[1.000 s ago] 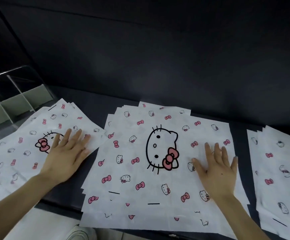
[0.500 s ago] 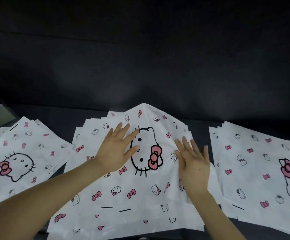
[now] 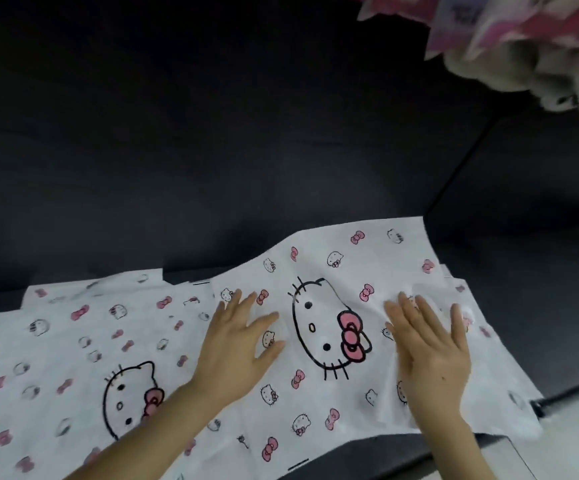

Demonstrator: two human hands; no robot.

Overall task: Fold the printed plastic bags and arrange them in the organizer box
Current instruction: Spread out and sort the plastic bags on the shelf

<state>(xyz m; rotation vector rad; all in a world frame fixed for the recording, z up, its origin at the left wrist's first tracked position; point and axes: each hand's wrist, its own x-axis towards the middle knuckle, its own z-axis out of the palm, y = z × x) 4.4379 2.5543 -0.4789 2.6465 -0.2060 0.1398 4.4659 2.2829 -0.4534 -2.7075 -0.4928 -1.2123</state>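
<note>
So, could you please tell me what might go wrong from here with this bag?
The top bag is wrinkled beside the right hand, so a fold now may crease crookedly. Its near right corner seems to overhang the edge of the table and might slip off. By the left hand it overlaps the neighbouring pile, which could get dragged along.

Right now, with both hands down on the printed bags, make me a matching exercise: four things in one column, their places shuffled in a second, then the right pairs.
Things
1. left hand
2. right hand
3. large pink bow
4. fluffy white object

Places
a. top right corner of the view
b. flat on the top bag, right of the cat face
c. between the two hands
d. flat on the top bag, left of the cat face

Pairs: 1-d, 2-b, 3-c, 4-a
</note>
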